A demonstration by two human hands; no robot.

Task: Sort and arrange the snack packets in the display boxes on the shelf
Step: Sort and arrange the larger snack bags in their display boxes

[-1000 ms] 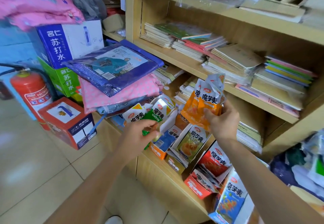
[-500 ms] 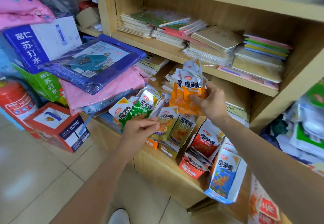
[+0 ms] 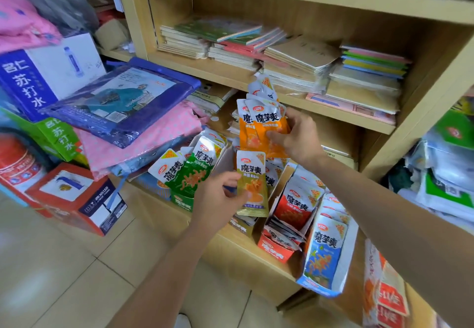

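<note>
two bare forearms reaching in from six and four o'clock, above pale floor tiles. nearest, at five o'clock, a blue display box on the front edge of the low shelf, with blue packets standing upright inside. just beside it toward nine o'clock, a red display box, with red packets leaning back in it.

at centre, left hand, thumb and fingers pinching one olive-gold packet by its left edge, held upright over the boxes. at ten o'clock of that hand, a green display box with green packets fanned and tilted.

higher, at one o'clock of the left hand, right hand, fingers curled round a bundle of orange packets, white tops up, a few loose tops poking out at twelve. olive-gold packet just below that bundle; touching or not, cannot tell.

off at nine o'clock, a red carton on the floor, a fire extinguisher at the frame edge. above them pink dotted fabric under a purple package in clear wrap; behind, at ten o'clock, a blue-and-white carton stacked on a green carton.

farthest, from twelve to two o'clock, flat stacks of notebooks on the upper board, some in plastic.
</note>
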